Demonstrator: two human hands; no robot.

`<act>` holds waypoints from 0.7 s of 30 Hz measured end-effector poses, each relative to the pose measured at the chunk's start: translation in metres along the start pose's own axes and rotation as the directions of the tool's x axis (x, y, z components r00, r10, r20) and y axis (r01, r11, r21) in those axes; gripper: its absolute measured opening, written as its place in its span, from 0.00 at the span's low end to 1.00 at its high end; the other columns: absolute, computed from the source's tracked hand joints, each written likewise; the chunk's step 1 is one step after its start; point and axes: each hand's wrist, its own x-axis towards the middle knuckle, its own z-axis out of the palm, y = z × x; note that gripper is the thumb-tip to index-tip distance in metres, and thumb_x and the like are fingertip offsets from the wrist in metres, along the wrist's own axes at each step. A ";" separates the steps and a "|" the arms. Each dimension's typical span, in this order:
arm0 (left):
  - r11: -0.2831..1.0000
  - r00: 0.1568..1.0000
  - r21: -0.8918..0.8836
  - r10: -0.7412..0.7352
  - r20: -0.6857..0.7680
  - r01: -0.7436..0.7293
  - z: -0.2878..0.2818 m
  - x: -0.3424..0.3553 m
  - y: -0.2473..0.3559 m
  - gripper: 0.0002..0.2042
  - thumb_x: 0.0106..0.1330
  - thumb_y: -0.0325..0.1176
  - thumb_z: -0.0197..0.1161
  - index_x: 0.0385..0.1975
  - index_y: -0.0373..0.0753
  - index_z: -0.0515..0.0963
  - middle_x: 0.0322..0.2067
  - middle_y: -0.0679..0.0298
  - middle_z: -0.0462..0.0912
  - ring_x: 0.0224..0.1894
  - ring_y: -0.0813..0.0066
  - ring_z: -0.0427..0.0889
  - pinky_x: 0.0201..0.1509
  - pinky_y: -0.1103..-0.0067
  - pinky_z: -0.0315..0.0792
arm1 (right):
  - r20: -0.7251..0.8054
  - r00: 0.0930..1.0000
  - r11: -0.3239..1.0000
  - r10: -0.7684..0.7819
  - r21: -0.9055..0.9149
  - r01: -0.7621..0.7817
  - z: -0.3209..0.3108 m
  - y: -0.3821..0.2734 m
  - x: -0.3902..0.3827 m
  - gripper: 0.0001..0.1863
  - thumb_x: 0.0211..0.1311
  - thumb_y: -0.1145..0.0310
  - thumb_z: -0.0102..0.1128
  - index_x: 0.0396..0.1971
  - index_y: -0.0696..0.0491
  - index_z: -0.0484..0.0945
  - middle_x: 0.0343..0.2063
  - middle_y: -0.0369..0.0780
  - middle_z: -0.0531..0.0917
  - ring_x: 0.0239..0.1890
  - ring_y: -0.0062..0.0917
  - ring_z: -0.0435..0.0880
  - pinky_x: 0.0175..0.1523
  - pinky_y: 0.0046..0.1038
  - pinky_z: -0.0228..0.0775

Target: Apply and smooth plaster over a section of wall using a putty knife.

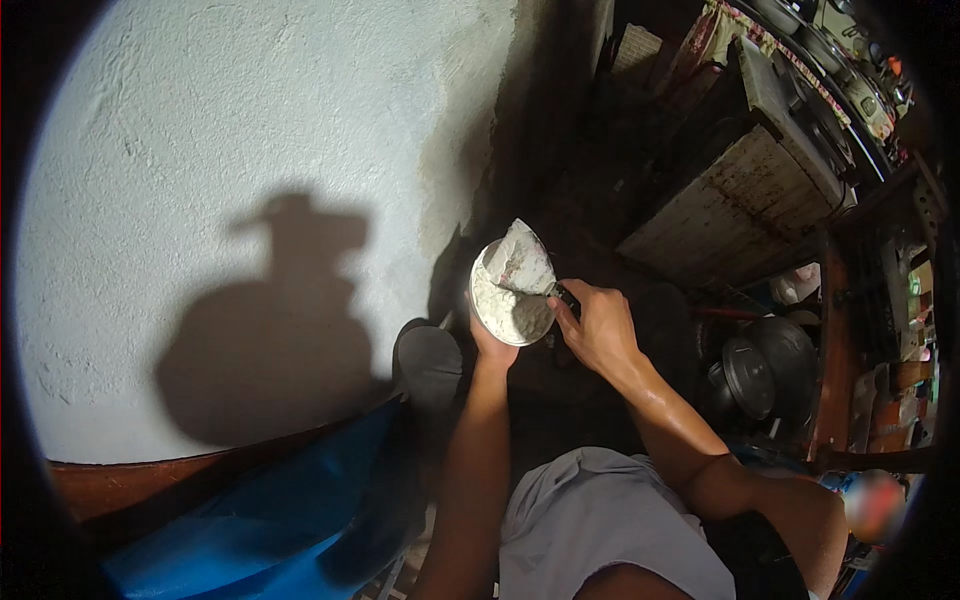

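My left hand (492,348) is wrapped round the underside of a round white bowl (475,312), held up in front of me. Thick white paste (498,303) fills much of it. My right hand (602,328) grips the dark handle of a putty knife (524,264). Its broad, wedge-shaped blade lies over the bowl's far side, smeared with the same white paste. Whether the blade touches the paste I cannot tell. Most of the left fingers are hidden beneath the bowl.
A rough white wall (250,120) with my shadow rises on the left. Below it lies a blue sheet (270,500) beside a dark grey rounded object (430,362). On the right stand a rusty-sided cabinet (740,205), dark pots (748,378) and cluttered wooden shelving (836,350).
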 end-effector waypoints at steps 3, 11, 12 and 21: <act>0.997 1.000 -0.075 -0.014 -0.016 0.013 0.000 0.000 -0.001 0.34 0.83 0.57 0.30 0.78 0.41 0.56 0.76 0.57 0.63 0.76 0.56 0.64 0.79 0.59 0.59 | -0.007 1.000 1.000 -0.023 -0.011 0.023 0.004 0.001 0.000 0.18 0.66 0.61 0.68 0.46 0.61 0.85 0.30 0.55 0.87 0.34 0.53 0.88 0.41 0.48 0.80; 0.999 0.999 0.047 -0.014 0.038 0.013 0.000 0.001 -0.003 0.37 0.80 0.65 0.32 0.79 0.45 0.55 0.76 0.58 0.62 0.76 0.54 0.63 0.80 0.57 0.57 | -0.028 0.998 0.998 -0.060 0.005 0.061 0.005 0.004 0.001 0.17 0.65 0.61 0.69 0.44 0.61 0.84 0.29 0.55 0.87 0.33 0.53 0.88 0.39 0.48 0.79; 0.998 1.000 0.058 -0.025 0.015 0.024 0.001 0.001 -0.003 0.37 0.80 0.65 0.32 0.79 0.45 0.55 0.76 0.58 0.62 0.76 0.54 0.63 0.80 0.57 0.57 | -0.019 0.998 0.998 -0.053 0.018 0.053 0.004 0.004 0.001 0.17 0.65 0.62 0.69 0.44 0.61 0.84 0.29 0.55 0.87 0.33 0.53 0.88 0.40 0.48 0.79; 0.998 0.998 0.027 -0.054 0.019 0.054 0.000 0.002 -0.005 0.37 0.81 0.64 0.31 0.79 0.45 0.55 0.76 0.58 0.62 0.76 0.55 0.63 0.80 0.57 0.57 | 0.000 1.000 0.999 -0.022 0.041 0.022 0.002 0.004 0.002 0.18 0.65 0.62 0.69 0.46 0.61 0.84 0.29 0.55 0.87 0.33 0.52 0.88 0.40 0.47 0.79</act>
